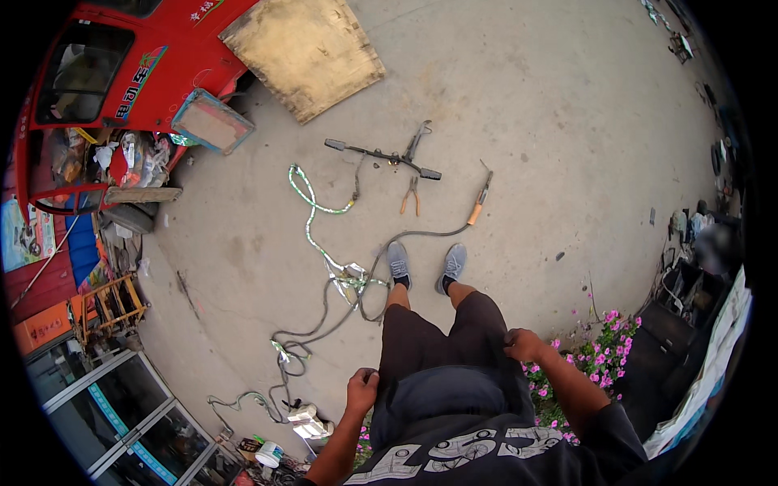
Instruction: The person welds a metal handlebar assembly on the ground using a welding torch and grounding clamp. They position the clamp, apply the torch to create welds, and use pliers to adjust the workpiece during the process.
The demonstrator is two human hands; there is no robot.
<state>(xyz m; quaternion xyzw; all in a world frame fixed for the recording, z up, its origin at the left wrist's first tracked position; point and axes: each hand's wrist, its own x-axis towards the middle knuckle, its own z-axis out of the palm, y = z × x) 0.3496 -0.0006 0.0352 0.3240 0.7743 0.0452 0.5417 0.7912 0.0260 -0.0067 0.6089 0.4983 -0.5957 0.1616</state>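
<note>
My left hand (pixel 362 390) hangs by the left side of my dark shorts (pixel 413 340), fingers curled closed; whatever is in them does not show. At the right edge of the shorts, my right hand (pixel 527 346) is closed on the cloth. On the ground ahead of my shoes lies a welding electrode holder (pixel 476 212) with an orange handle and a rod in its jaws. Left of it rest orange-handled pliers (pixel 412 197), spread apart. Just beyond is a dark metal bar (pixel 381 154) with rubber ends and a side leg; a cable clamp (pixel 354 201) touches near it.
Black and green-white welding cables (pixel 312 219) loop along my left toward a pale box-shaped machine (pixel 309 421). A wooden board (pixel 304 57) and red vehicle (pixel 162 65) stand far left. Pink flowers (pixel 604 348) grow at my right; a glass door (pixel 121 421) is at lower left.
</note>
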